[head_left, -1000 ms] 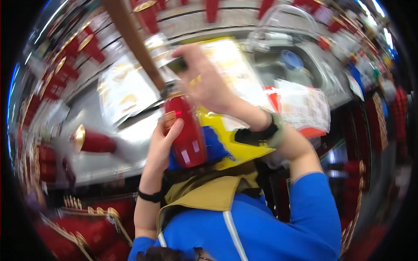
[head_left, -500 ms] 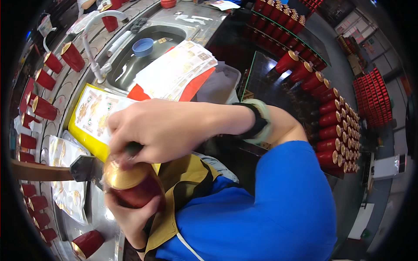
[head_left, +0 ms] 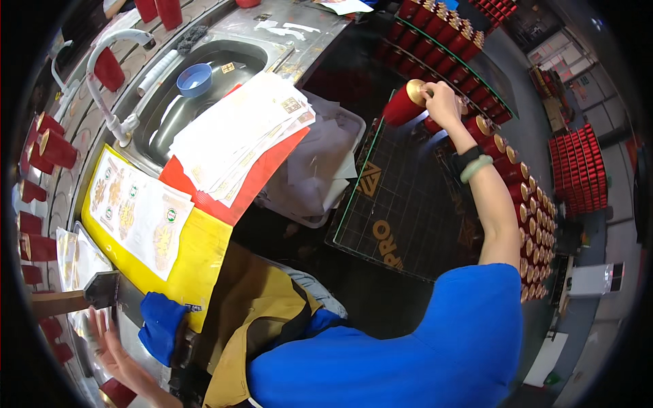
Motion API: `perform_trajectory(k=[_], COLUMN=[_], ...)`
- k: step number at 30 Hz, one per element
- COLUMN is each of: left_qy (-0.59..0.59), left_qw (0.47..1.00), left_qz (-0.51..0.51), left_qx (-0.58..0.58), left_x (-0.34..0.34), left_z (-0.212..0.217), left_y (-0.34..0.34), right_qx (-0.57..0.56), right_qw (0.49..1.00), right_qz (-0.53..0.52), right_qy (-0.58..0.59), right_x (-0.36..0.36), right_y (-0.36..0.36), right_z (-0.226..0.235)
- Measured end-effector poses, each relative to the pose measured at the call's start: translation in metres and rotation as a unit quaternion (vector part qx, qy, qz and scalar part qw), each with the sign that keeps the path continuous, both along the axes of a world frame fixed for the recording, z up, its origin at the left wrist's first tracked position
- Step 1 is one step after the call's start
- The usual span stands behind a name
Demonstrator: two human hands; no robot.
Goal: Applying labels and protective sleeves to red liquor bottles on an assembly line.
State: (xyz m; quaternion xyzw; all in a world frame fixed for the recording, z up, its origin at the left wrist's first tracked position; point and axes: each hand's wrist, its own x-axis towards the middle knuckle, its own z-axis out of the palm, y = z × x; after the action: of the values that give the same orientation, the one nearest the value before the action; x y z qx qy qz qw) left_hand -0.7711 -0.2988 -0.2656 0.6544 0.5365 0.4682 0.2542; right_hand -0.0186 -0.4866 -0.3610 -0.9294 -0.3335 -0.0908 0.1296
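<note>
My right hand [head_left: 443,105], arm stretched far out to the right, grips a red jar [head_left: 403,107] by the top of its gold lid. The jar tilts over the far edge of a dark board [head_left: 408,197], beside rows of similar red jars [head_left: 507,160]. Whether it touches the board I cannot tell. At the lower left, my left hand [head_left: 117,350] is open with fingers spread and nothing in it. Near that hand are another red jar [head_left: 117,392], partly cut off, a blue cloth [head_left: 162,328] and a dark bracket on a wooden bar [head_left: 102,289].
A yellow mat [head_left: 207,241] carries a printed decal sheet [head_left: 139,211]. White sheets [head_left: 235,136] lie on a red mat beside a sink [head_left: 235,51] with a blue bowl [head_left: 194,80] and faucet [head_left: 102,88]. Red jars [head_left: 58,148] line a conveyor at left. A white bin [head_left: 320,163] holds papers.
My right hand has swung from in front of me to the far right with the jar. My left hand has let go of it and moved left, opening. The view has shifted.
</note>
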Motion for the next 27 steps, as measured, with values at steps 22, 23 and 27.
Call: perform_trajectory(k=[22,23,27], left_qy=[0.231,0.233,0.18], left_qw=[0.895,0.883,0.856], left_qz=[0.381,0.406,0.483], left_qx=[0.012,0.01,-0.047], left_x=[-0.261,-0.268,-0.27], left_z=[0.004,-0.005,-0.024], left_y=[0.005,0.01,0.024], right_qx=[-0.02,-0.006,0.086], right_qw=[0.991,0.996,0.961], right_qz=[-0.102,-0.026,0.256], right_qy=[-0.083,-0.086,-0.058], right_x=[0.066,0.054,-0.079], right_y=[0.067,0.075,0.12], right_z=[-0.006,0.002,0.056])
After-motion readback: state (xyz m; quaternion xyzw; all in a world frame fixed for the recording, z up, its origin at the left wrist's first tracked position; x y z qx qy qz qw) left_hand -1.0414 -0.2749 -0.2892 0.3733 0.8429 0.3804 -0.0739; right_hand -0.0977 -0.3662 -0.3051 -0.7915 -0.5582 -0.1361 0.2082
